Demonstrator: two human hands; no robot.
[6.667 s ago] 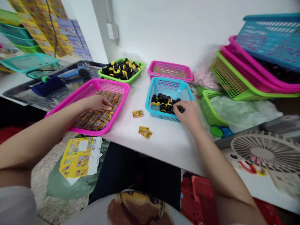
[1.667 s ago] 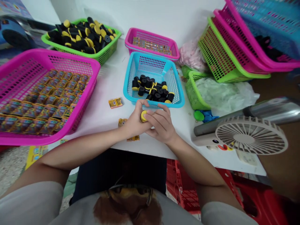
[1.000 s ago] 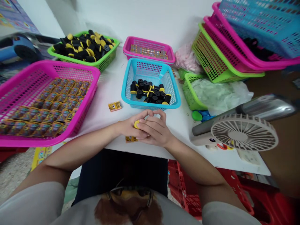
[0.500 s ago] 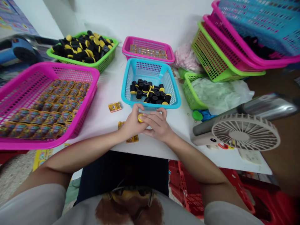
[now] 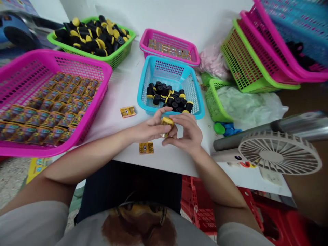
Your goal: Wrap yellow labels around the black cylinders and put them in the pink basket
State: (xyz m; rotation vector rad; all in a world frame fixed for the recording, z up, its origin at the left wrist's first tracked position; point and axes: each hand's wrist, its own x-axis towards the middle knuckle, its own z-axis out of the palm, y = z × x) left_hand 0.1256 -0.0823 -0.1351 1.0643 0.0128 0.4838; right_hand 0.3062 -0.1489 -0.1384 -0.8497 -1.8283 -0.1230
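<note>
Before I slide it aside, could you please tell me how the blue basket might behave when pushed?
The blue basket will probably flex slightly, since its perforated walls look thin. It seems likely to slide rather than tip, being broad and low. The black-and-yellow cylinders inside may roll about, as they are round-sided and loosely jumbled.

The left hand [image 5: 153, 127] partly hides the yellow piece [image 5: 167, 121]; one pink basket [image 5: 46, 151] is cropped.
</note>
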